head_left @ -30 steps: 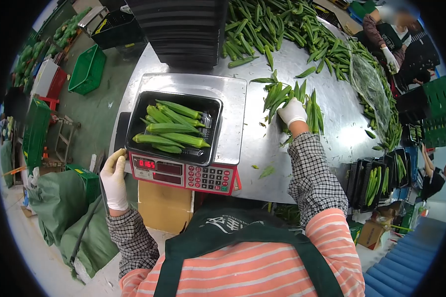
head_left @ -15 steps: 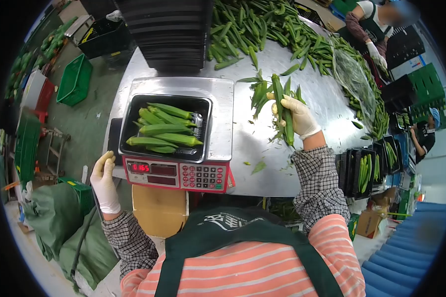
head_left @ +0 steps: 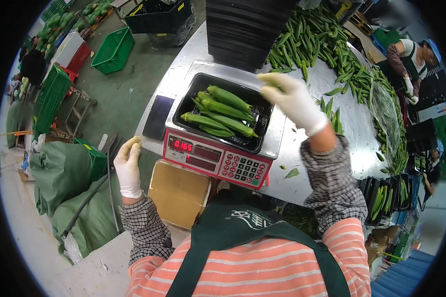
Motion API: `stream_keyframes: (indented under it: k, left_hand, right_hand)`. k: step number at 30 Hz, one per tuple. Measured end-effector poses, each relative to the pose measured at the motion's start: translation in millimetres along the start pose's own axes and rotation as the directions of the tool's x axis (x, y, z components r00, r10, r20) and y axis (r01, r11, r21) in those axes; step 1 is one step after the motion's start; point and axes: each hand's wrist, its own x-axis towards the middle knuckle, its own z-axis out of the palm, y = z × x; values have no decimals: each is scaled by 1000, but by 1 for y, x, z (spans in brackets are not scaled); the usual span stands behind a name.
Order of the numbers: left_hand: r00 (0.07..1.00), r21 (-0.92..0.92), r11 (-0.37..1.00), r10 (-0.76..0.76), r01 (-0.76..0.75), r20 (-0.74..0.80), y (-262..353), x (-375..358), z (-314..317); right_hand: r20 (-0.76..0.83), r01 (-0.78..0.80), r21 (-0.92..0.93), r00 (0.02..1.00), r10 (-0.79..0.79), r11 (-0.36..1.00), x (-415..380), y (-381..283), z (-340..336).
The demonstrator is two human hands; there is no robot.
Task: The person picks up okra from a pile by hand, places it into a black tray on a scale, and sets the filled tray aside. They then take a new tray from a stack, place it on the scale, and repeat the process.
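A black tray [head_left: 262, 143] sits on the red-and-silver scale [head_left: 218, 159], with several green okra pods [head_left: 223, 111] lying in it. The scale's red display [head_left: 181, 145] reads 0.165. My right hand [head_left: 295, 101], in a white glove, is raised beside the tray's back right corner, smeared by motion. A hint of green shows between its fingers, too blurred to name. My gloved left hand [head_left: 128, 166] hangs left of the scale, fingers loosely stretched and holding nothing. Loose okra [head_left: 334, 119] lies on the table, partly hidden by my right arm.
A tall stack of black trays [head_left: 245, 32] stands behind the scale. Heaped okra [head_left: 312, 39] covers the far side of the metal table [head_left: 302, 173]. Filled trays [head_left: 381, 200] stand at right. Green sacks [head_left: 59, 173] lie at left. A co-worker [head_left: 411, 64] stands at upper right.
My right hand has moved from over the loose okra, where it held pods, to the tray's corner; those pods no longer show clearly. The view has turned left. The display reading is unchanged.
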Motion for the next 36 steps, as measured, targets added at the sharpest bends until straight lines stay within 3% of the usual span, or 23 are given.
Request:
stream_keyframes:
  k: [2, 5, 8, 10, 15, 18, 21, 24, 28, 30, 32, 33, 34, 36]
  left_hand:
    - [1000, -20, 1000, 2, -2, -28, -6, 0, -11]
    - [997, 19, 1000, 22, -20, -70, -6, 2, -21]
    - [994, 65, 996, 64, -58, -85, -7, 6, -21]
    - [994, 105, 991, 86, -79, -63, -1, 12, -17]
    - [993, -12, 993, 120, -120, -3, 0, 26, 0]
    - [993, -47, 993, 111, -109, 31, 2, 27, 11]
    - [993, -26, 994, 110, -109, 45, 1, 27, 16]
    - [992, 25, 993, 115, -116, 52, -2, 26, 16]
    - [992, 25, 993, 116, -118, 53, -1, 26, 19]
    - [989, 59, 989, 131, -135, 61, 1, 26, 19]
    - [985, 70, 985, 152, -158, 87, 0, 28, 18]
    - [987, 67, 987, 143, -148, 75, 2, 27, 20]
    - [988, 64, 988, 136, -141, 76, 7, 26, 21]
    - [987, 105, 984, 132, -142, 92, 6, 30, 22]
  right_hand:
    - [-128, 14, 51, 992, -8, 999, -14, 13, -27]
    - [-145, -332, 168, 923, 356, 928, -51, 29, -62]
    - [-197, -431, 233, 857, 476, 872, -91, 64, -68]
    - [-213, -422, 234, 857, 470, 876, -115, 89, -64]
    - [-231, -462, 329, 806, 545, 823, -143, 113, -60]
    - [-292, -469, 285, 788, 542, 836, -150, 111, -62]
    - [-329, -484, 119, 805, 494, 867, -155, 116, -66]
    - [-276, -558, 244, 744, 608, 794, -160, 128, -68]
    - [-183, -500, 619, 659, 730, 606, -154, 154, -59]
    - [-138, -442, 712, 674, 726, 546, -152, 160, -57]
    - [-208, -423, 759, 562, 800, 495, -142, 149, -49]
    - [-459, -465, 387, 652, 603, 797, -143, 164, -46]
    - [-584, -463, -84, 740, 332, 883, -147, 178, -44]
    - [-528, -435, -132, 791, 308, 891, -138, 151, -36]
